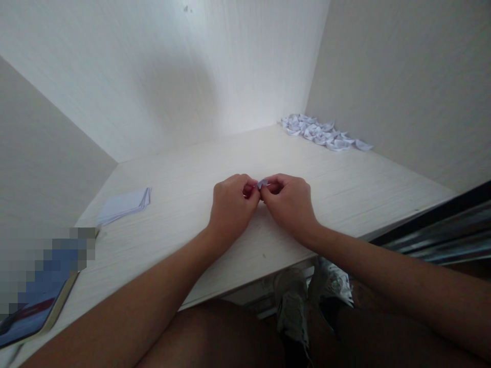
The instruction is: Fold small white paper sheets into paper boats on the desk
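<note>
Closest of all, two forearms [130, 296] above the thighs [210, 327], stretched over the near edge of the pale table [180, 220], with shoes [291, 296] below it. At the far ends, left hand [233, 204] and right hand [290, 202], close together above the middle of the table. Grip closed on both sides: fingertips [251, 182] of each pinched on one small paper piece [262, 183], held between the hands. Too small and too covered to tell its exact shape; judged to be partway through folding. Off by the far right corner, along the side panel [383, 102], a heap of folded paper pieces [324, 134], apparently finished. Over at the left, a thin stack of flat paper sheets [123, 204], slightly fanned at one end, apparently not yet worked. Judging by heap against stack, well along, with the piece in hand to complete and those sheets left. At the left edge, near the stack, a phone-like device [42, 312], partly pixelated.
</note>
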`<state>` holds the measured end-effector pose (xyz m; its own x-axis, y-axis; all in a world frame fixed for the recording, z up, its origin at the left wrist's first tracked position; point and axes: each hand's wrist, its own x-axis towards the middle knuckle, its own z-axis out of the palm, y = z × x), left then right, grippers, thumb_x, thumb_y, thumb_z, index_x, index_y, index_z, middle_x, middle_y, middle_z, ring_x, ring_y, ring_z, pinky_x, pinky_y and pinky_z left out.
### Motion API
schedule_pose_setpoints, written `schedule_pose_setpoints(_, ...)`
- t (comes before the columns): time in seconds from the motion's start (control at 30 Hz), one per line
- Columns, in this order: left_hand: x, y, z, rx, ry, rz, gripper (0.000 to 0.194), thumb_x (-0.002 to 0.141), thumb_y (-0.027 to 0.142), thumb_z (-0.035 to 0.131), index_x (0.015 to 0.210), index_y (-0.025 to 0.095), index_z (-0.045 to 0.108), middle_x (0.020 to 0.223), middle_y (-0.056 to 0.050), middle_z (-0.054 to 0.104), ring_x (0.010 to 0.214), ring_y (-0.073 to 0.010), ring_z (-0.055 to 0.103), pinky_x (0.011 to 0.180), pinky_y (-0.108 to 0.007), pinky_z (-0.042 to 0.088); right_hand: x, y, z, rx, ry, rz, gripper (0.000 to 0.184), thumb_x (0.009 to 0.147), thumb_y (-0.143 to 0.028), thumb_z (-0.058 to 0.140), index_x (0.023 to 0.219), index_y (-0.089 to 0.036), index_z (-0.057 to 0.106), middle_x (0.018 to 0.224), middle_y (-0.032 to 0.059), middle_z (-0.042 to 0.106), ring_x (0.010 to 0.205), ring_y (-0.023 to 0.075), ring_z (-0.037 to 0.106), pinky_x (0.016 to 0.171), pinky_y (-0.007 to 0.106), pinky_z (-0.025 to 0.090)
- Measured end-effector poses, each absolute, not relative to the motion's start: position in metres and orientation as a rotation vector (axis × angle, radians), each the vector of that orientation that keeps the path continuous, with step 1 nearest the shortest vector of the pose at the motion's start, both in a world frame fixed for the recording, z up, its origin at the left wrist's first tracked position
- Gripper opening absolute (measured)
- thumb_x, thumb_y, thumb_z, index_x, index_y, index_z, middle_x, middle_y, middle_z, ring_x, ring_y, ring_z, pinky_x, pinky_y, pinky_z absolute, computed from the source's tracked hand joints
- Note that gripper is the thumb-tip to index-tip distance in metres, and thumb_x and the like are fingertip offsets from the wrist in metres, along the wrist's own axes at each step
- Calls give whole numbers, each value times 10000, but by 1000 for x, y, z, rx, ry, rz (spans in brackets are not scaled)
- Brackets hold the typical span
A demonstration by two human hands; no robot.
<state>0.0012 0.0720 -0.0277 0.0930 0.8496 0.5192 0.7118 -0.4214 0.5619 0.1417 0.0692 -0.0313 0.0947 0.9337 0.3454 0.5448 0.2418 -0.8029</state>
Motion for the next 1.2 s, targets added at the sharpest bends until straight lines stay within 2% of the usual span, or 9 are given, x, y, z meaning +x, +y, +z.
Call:
schedule_pose_setpoints(0.17,2,73,-31,1991,1453,1230,113,846,190,689,924,177,770,837,-57,803,711,-178,747,687,-297,597,148,80,-36,-1400,-1419,774,112,770,-240,728,837,-157,761,730,74,768,684,216,724,645,340,544)
schedule_pose_setpoints(0.37,3,71,-31,1982,1246,1198,427,803,193,725,1226,147,683,960,-84,792,781,-175,768,674,-266,647,156,92,-32,-1297,-1088,1165,154,669,-113,724,801,-159,660,646,18,692,536,133,623,519,262,487)
schedule_pose_setpoints(0.53,0,74,-32,2113,1262,1202,151,878,261,696,994,175,744,966,-80,794,777,-169,765,662,-258,638,159,93,-25,-1258,-1088,1309,213,687,-110,704,865,-176,608,621,-4,633,533,121,563,476,236,408)
schedule_pose_setpoints(0.67,-3,79,-30,1916,1192,1142,183,884,344,710,929,167,725,841,-66,773,750,-183,758,700,-320,662,171,89,-22,-1122,-1152,1428,370,765,-190,717,1114,-211,594,803,25,704,660,166,656,497,242,447)
schedule_pose_setpoints(0.73,-5,80,-26,1782,1065,1029,203,861,364,735,899,165,713,812,-57,759,747,-185,753,688,-334,671,182,88,-22,-982,-1273,1458,363,815,-222,705,1167,-239,616,930,27,720,755,165,688,553,244,498)
schedule_pose_setpoints(0.8,-7,81,-22,1677,954,873,227,826,379,778,878,169,711,781,-51,751,746,-191,752,653,-328,672,195,87,-22,-902,-1471,1443,224,842,-254,700,1064,-226,683,971,16,724,778,141,677,605,241,525)
schedule_pose_setpoints(0.87,-10,81,-19,1596,900,734,263,797,403,818,875,173,715,766,-55,755,729,-197,754,622,-320,667,208,85,-22,-894,-1654,1456,114,828,-268,719,918,-198,712,895,-1,730,749,120,659,650,240,529)
schedule_pose_setpoints(1.0,-13,79,-19,1490,847,595,310,784,451,844,869,181,717,824,-83,787,703,-199,762,615,-322,667,226,79,-25,-923,-1813,1490,128,761,-257,769,848,-194,699,777,-19,736,699,131,648,669,262,517)
schedule_pose_setpoints(1.2,-9,73,-18,1467,879,536,347,717,462,895,837,193,712,712,-61,775,655,-209,766,621,-342,674,231,71,-24,-958,-1990,1370,84,805,-267,720,805,-195,677,677,-44,647,614,116,540,572,225,400)
